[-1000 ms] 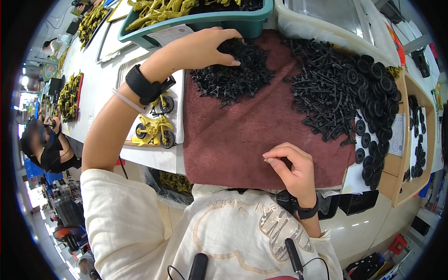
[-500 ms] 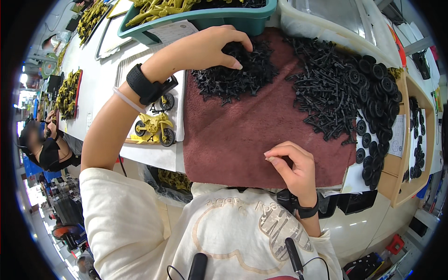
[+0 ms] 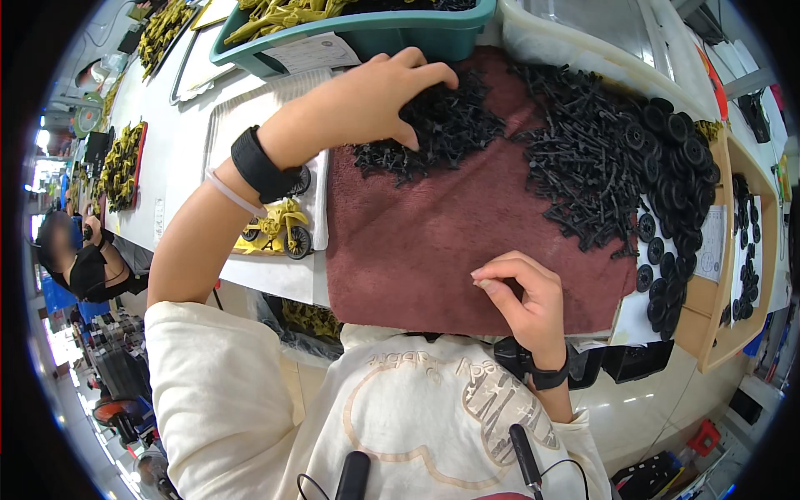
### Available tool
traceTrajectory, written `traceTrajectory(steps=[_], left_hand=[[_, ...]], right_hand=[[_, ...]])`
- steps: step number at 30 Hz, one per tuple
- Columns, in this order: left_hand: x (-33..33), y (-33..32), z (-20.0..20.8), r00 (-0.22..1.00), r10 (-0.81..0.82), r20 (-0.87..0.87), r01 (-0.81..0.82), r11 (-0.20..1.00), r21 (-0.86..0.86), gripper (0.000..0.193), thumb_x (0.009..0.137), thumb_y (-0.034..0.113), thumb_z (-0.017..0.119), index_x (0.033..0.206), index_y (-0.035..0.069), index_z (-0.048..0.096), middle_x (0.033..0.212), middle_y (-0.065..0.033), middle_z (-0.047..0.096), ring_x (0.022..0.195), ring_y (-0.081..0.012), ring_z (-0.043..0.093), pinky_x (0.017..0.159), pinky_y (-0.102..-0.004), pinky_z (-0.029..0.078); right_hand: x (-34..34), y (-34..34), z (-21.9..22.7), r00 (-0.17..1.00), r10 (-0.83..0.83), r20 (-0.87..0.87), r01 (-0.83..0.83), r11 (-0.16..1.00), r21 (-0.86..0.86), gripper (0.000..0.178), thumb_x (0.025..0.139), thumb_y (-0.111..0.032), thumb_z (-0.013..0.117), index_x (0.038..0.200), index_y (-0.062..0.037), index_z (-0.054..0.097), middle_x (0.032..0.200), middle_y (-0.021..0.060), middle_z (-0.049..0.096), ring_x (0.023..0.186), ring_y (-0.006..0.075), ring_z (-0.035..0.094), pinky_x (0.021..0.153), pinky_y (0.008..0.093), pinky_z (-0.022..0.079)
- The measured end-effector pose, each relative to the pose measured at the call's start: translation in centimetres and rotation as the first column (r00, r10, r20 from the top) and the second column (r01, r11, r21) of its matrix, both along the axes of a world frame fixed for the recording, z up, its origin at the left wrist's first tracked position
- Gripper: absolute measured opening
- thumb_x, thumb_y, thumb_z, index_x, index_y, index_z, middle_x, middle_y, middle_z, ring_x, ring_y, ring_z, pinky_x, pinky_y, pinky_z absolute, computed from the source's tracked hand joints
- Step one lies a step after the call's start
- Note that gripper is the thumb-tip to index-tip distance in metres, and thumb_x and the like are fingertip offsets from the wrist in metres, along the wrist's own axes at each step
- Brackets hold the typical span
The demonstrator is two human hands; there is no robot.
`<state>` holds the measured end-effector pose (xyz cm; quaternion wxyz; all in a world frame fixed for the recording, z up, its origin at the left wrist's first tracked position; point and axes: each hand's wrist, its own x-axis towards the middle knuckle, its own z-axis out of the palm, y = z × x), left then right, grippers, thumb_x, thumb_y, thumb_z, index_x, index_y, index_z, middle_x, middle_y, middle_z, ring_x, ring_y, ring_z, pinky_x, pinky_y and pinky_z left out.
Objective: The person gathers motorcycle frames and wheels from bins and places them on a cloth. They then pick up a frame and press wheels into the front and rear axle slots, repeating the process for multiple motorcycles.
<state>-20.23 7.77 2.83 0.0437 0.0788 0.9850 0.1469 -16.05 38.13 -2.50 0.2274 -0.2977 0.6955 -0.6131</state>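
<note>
My left hand (image 3: 379, 98) is loose, thumb and forefinger spread wide apart, arched over the left side of a heap of small black parts (image 3: 458, 125). I cannot tell whether my fingertips touch them. That heap sits on the far left part of a dark red cloth (image 3: 433, 250). My right hand (image 3: 533, 308) is over the near right part of the cloth, well apart from the heap, its fingers curled and the tips of thumb and forefinger close together; I cannot tell whether anything is pinched there.

To the right of the heap lies a pile of black rods (image 3: 575, 167), and touching its right edge, a crowd of black wheels (image 3: 679, 187). Beyond those is a wooden box (image 3: 708, 337) with more black pieces in it. Just left of the cloth, a yellow toy motorbike (image 3: 286, 227) stands in a white tray (image 3: 320, 196), partly behind my forearm. Past the heap are a green tub (image 3: 408, 40) of yellow and black pieces and a whitish bin (image 3: 596, 57).
</note>
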Motion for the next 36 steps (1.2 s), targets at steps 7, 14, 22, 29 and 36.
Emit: traceTrajectory(steps=[7, 14, 22, 29, 36], left_hand=[[-0.7, -1.6, 0.2, 0.996, -0.023, 0.084, 0.013, 0.994, 0.111, 0.063, 0.074, 0.006, 0.08, 0.131, 0.016, 0.056, 0.124, -0.0116, 0.056, 0.115, -0.0334, 0.058, 0.097, -0.0399, 0.048], [-0.8, -1.2, 8.0, 0.918, -0.054, 0.393, 0.118, 0.983, -0.141, 0.064, 0.09, 0.029, 0.071, 0.148, 0.017, 0.047, 0.143, -0.0136, 0.054, 0.121, -0.0321, 0.058, 0.098, -0.0389, 0.049], [-7.6, -4.9, 10.2, 0.987, 0.097, 0.125, -0.093, 0.995, -0.038, 0.045, 0.104, 0.033, 0.048, 0.133, 0.0, 0.057, 0.127, -0.017, 0.064, 0.116, -0.0282, 0.06, 0.103, -0.0361, 0.044], [-9.9, -7.2, 5.8, 0.894, 0.263, 0.363, -0.195, 0.957, -0.214, 0.065, 0.101, 0.049, 0.046, 0.142, -0.001, 0.049, 0.145, -0.021, 0.052, 0.134, -0.0364, 0.048, 0.111, -0.0417, 0.037], [-12.4, -6.4, 5.5, 0.766, 0.385, 0.514, -0.203, 0.905, -0.374, 0.062, 0.099, 0.05, 0.048, 0.137, 0.001, 0.057, 0.145, -0.0199, 0.052, 0.132, -0.0389, 0.049, 0.108, -0.0464, 0.039]], right_hand=[[0.0, 0.0, 0.0, 1.0, 0.004, -0.004, -0.004, 1.0, 0.001, 0.011, 0.085, 0.004, 0.067, 0.095, -0.0005, 0.071, 0.089, 0.0105, 0.07, 0.082, 0.0204, 0.068, 0.072, 0.0283, 0.052], [-0.1, 0.1, -0.1, 1.0, 0.002, -0.018, -0.002, 1.0, 0.0, 0.014, 0.084, 0.005, 0.066, 0.096, -0.0004, 0.071, 0.089, 0.0109, 0.07, 0.082, 0.021, 0.068, 0.073, 0.0285, 0.052], [-0.2, 0.1, 0.3, 1.0, -0.028, 0.001, 0.028, 0.999, 0.04, 0.014, 0.083, 0.006, 0.066, 0.095, -0.0002, 0.071, 0.089, 0.0108, 0.07, 0.082, 0.0212, 0.068, 0.073, 0.0285, 0.052], [0.0, 0.2, 0.3, 1.0, 0.019, 0.014, -0.019, 1.0, 0.0, 0.013, 0.083, 0.005, 0.068, 0.094, -0.0005, 0.071, 0.089, 0.0107, 0.071, 0.082, 0.0217, 0.068, 0.073, 0.0292, 0.052], [-0.1, 0.1, 0.2, 1.0, 0.017, -0.008, -0.018, 1.0, -0.01, 0.013, 0.083, 0.005, 0.067, 0.094, -0.0002, 0.071, 0.089, 0.011, 0.071, 0.082, 0.0218, 0.069, 0.073, 0.0293, 0.052]])
